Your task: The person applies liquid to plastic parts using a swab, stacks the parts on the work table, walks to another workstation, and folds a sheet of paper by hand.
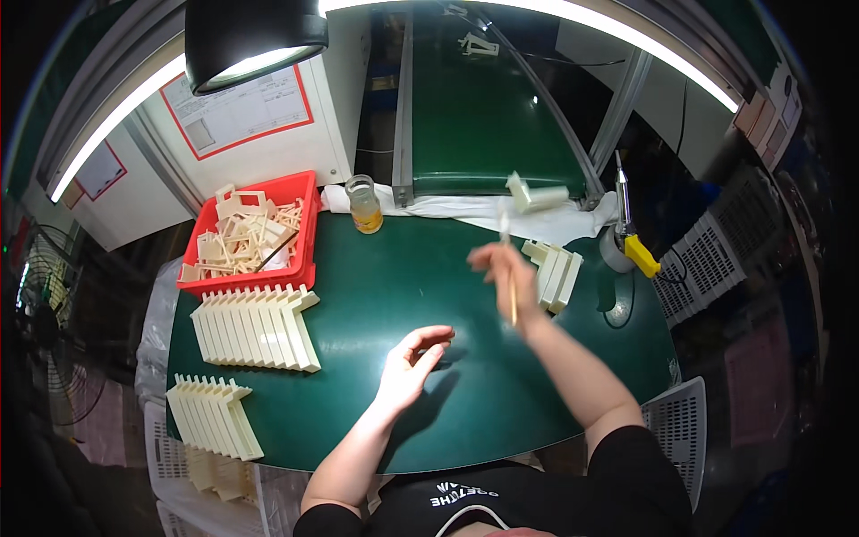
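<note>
Pale yellow, a thin stick point(514, 302) points toward 12 o'clock from a partly closed right hand point(510, 276), apparently gripped by the shaft so its whitish tip stays free; blur hides what that tip is. Near the table's middle, the left hand point(412, 365) hangs half open, fingers loosely curved, nothing visible in its hold, perhaps kept bare for handling parts.

Just past the right hand, at 1 o'clock, a blurred cream part point(540, 197) shows against the belt's near end; whether it rests or is airborne cannot be told. Angled cream pieces point(557, 273) sit at 2 o'clock, within easy reach of that hand. Beyond them stands a yellow-handled tool point(641, 255), tip up.

Two neat rows, the upper row point(255, 331) at 9 o'clock and the lower row point(215, 419) at 8, lean piece against piece, likely to save space on the green table point(412, 268). A red bin point(309, 268) at 10 o'clock gathers a loose jumble. At 11, a glass jar point(364, 208) stands upright, clear of the rows. A green belt point(488, 116) runs off toward 12.
</note>
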`<move>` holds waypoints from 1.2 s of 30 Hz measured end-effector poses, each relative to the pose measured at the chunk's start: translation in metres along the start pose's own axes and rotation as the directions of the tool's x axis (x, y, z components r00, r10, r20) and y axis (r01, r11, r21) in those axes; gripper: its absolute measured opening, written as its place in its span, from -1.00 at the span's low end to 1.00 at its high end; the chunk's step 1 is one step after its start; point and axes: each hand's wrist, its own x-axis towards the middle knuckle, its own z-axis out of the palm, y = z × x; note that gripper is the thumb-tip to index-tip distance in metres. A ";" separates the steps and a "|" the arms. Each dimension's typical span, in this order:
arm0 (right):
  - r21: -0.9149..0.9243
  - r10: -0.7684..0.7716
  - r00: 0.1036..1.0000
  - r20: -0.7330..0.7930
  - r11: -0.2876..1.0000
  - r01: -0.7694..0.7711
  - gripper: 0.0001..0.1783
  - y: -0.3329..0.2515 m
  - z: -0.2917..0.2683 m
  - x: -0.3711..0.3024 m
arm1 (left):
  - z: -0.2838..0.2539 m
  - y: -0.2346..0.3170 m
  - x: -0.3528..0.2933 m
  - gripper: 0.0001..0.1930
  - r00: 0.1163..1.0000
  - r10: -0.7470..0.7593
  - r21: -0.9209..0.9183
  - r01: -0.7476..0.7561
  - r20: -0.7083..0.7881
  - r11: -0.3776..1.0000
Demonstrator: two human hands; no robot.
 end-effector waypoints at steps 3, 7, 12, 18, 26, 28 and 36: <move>-0.664 -0.389 0.915 -0.105 0.712 0.227 -0.75 0.023 -0.052 0.065 | -0.012 -0.033 0.002 -0.74 0.996 0.069 0.190 -0.058 -0.053 0.980; -0.839 0.160 0.985 0.068 0.544 -0.030 -0.47 0.071 -0.092 0.091 | -0.018 -0.045 0.016 -0.77 0.990 0.045 0.182 -0.021 -0.130 0.983; -0.768 0.220 0.975 0.046 0.631 -0.106 -0.44 0.067 -0.069 0.093 | -0.019 -0.042 0.013 -0.79 0.990 0.102 0.349 -0.064 -0.094 0.935; -0.875 -0.057 0.992 0.116 0.467 0.129 -0.46 0.072 -0.054 0.089 | -0.012 -0.034 0.011 -0.80 0.993 0.089 0.380 -0.051 -0.081 0.923; 0.036 -0.061 0.959 0.278 0.998 0.053 -0.45 -0.058 0.001 0.013 | -0.006 -0.016 0.005 0.11 0.740 0.664 0.801 -0.331 -0.108 0.499; 0.334 0.124 0.884 0.451 0.895 -0.296 -0.43 -0.076 0.013 -0.023 | -0.012 -0.021 0.006 0.13 0.672 0.734 0.768 -0.419 -0.097 0.485; 0.232 -0.030 1.000 0.007 0.972 0.027 -0.28 -0.018 0.023 -0.079 | -0.015 -0.028 0.011 -0.39 0.985 -0.013 -0.149 -0.013 -0.169 0.989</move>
